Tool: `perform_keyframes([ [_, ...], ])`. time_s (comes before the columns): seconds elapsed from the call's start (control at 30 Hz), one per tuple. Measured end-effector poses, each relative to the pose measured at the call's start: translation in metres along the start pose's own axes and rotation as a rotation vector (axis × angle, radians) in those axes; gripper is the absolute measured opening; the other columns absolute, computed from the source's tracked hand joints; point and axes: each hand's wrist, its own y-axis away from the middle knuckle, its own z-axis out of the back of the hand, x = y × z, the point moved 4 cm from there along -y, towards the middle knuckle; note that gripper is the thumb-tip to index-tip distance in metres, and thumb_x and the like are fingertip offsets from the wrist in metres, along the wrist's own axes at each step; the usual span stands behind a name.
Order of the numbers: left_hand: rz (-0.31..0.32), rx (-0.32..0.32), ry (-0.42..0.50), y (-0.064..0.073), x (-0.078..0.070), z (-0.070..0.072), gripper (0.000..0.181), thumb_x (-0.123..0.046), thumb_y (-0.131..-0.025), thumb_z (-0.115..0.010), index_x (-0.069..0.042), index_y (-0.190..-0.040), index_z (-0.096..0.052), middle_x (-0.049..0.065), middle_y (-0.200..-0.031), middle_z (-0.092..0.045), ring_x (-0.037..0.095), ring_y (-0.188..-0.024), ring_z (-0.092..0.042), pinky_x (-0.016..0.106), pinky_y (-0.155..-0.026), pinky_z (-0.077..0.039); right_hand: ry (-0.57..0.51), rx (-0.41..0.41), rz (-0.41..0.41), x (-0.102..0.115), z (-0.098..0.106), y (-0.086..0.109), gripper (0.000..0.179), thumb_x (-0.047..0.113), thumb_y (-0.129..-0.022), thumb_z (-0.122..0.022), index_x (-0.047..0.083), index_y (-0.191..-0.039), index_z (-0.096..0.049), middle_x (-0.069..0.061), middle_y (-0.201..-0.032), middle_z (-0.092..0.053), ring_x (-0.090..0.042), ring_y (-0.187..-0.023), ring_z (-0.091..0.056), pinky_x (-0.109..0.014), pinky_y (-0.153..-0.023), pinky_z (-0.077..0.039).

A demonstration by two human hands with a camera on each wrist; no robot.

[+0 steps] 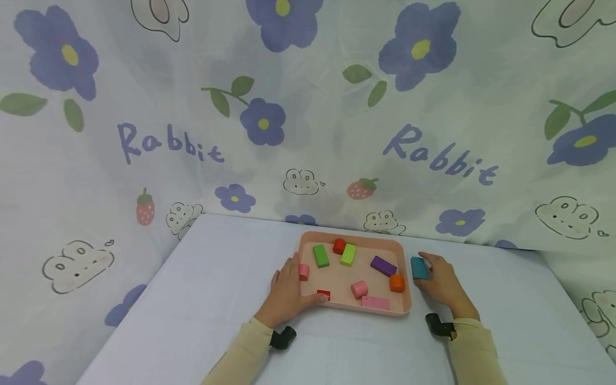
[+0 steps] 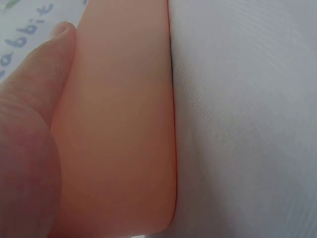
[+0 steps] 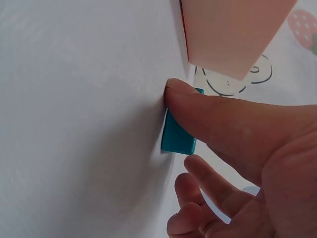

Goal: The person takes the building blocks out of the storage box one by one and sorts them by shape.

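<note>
A: Background: white cloth (image 1: 332,144) printed with purple flowers, rabbits and "Rabbit" lettering; below, white-covered tabletop (image 1: 207,299). At right, grasping what?

B: Smooth teal rectangular block (image 1: 418,268), pinched in right hand (image 1: 444,282), just outside the right wall of a shallow, peach-coloured, apparently plastic tray (image 1: 332,279). Cannot tell whether touching the tabletop or slightly lifted.

A: And at left?

B: Left hand (image 1: 286,295) unclenched, fingers extended along the tray's left wall, thumb over the near rim beside a small red block (image 1: 323,293). Cannot tell if touching that block.

A: Contents?

B: 9 pieces visible. Far side: green rectangular block (image 1: 321,256), small red rounded piece (image 1: 339,246), lime rectangular block (image 1: 348,254). Right: purple rectangular block (image 1: 383,266), orange cylinder (image 1: 397,283). Near side: pink cylinder (image 1: 359,289), pink rectangular block (image 1: 375,303), plus the red one. By the left fingers: a 2nd pink cylinder (image 1: 304,272).

A: Risks from here?

B: Possibly 3. Teal block liable to slip or twist, given a pinch with only part of the hand. Likely to catch the right rim if carried inward too low. Tray apt to slide, and cylinders to roll, on uneven pressure from the left.
</note>
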Motion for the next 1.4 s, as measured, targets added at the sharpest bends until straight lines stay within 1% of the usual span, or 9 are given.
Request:
perform_keyframes([
  [0.3, 0.007, 0.008, 0.003, 0.000, 0.000, -0.002, 0.121, -0.060, -0.079, -0.077, 0.007, -0.157, -0.013, 0.024, -0.161, -0.024, 0.041, -0.149, -0.019, 0.064, -0.118, -0.014, 0.024, -0.027, 0.019, 0.004, 0.006, 0.004, 0.076, 0.008, -0.084, -0.079, -0.003, -0.147, -0.038, -0.037, -0.147, -0.031, -0.053, -0.120, -0.039, -0.067, -0.099, -0.042],
  [0.43, 0.006, 0.005, 0.009, 0.000, 0.001, -0.002, 0.121, -0.059, -0.079, -0.077, 0.007, -0.157, -0.013, 0.024, -0.161, -0.025, 0.041, -0.149, -0.020, 0.064, -0.118, -0.013, 0.024, -0.053, 0.046, 0.010, 0.011, 0.007, 0.075, 0.009, -0.085, -0.078, -0.002, -0.148, -0.038, -0.036, -0.147, -0.031, -0.052, -0.121, -0.038, -0.067, -0.099, -0.043],
  [0.6, 0.014, 0.001, 0.011, 0.000, 0.001, -0.002, 0.121, -0.060, -0.078, -0.078, 0.007, -0.157, -0.014, 0.024, -0.161, -0.025, 0.042, -0.149, -0.020, 0.065, -0.118, -0.014, 0.009, -0.086, 0.102, 0.020, 0.016, 0.011, 0.068, 0.010, -0.089, -0.073, -0.001, -0.147, -0.040, -0.034, -0.147, -0.034, -0.050, -0.119, -0.043, -0.064, -0.095, -0.046],
  [0.73, 0.021, 0.000, 0.021, 0.000, 0.001, -0.002, 0.122, -0.061, -0.077, -0.078, 0.005, -0.158, -0.014, 0.023, -0.161, -0.025, 0.041, -0.149, -0.019, 0.065, -0.118, -0.013, -0.001, -0.097, 0.139, 0.030, 0.020, 0.015, 0.063, 0.013, -0.093, -0.070, -0.002, -0.147, -0.041, -0.033, -0.147, -0.036, -0.049, -0.117, -0.047, -0.063, -0.093, -0.049],
  [0.93, 0.013, -0.003, 0.024, 0.000, 0.003, -0.004, 0.123, -0.062, -0.077, -0.078, 0.005, -0.158, -0.014, 0.024, -0.161, -0.025, 0.042, -0.149, -0.020, 0.066, -0.117, -0.013, -0.005, -0.117, 0.149, 0.041, 0.024, 0.018, 0.062, 0.017, -0.096, -0.068, 0.000, -0.149, -0.040, -0.031, -0.149, -0.036, -0.047, -0.118, -0.045, -0.063, -0.094, -0.049],
  [1.07, 0.002, -0.007, 0.008, 0.000, 0.003, -0.003, 0.122, -0.061, -0.078, -0.077, 0.007, -0.157, -0.014, 0.025, -0.160, -0.026, 0.042, -0.148, -0.021, 0.066, -0.117, -0.014, -0.002, -0.122, 0.153, 0.047, 0.023, 0.018, 0.063, 0.017, -0.096, -0.068, 0.000, -0.149, -0.040, -0.031, -0.149, -0.035, -0.046, -0.119, -0.043, -0.063, -0.094, -0.048],
  [1.17, -0.003, -0.010, 0.002, 0.000, 0.002, -0.002, 0.121, -0.060, -0.078, -0.078, 0.008, -0.157, -0.014, 0.026, -0.160, -0.026, 0.043, -0.148, -0.021, 0.065, -0.117, -0.015, -0.001, -0.117, 0.152, 0.050, 0.022, 0.018, 0.063, 0.019, -0.096, -0.068, 0.000, -0.150, -0.039, -0.031, -0.150, -0.035, -0.047, -0.122, -0.041, -0.065, -0.097, -0.045],
  [1.4, -0.010, -0.012, 0.028, 0.001, 0.001, -0.001, 0.121, -0.058, -0.079, -0.078, 0.008, -0.157, -0.014, 0.025, -0.161, -0.025, 0.042, -0.148, -0.021, 0.064, -0.117, -0.016, -0.031, -0.107, 0.167, 0.060, 0.022, 0.020, 0.063, 0.018, -0.097, -0.067, 0.000, -0.150, -0.039, -0.030, -0.151, -0.035, -0.049, -0.130, -0.036, -0.069, -0.102, -0.039],
])
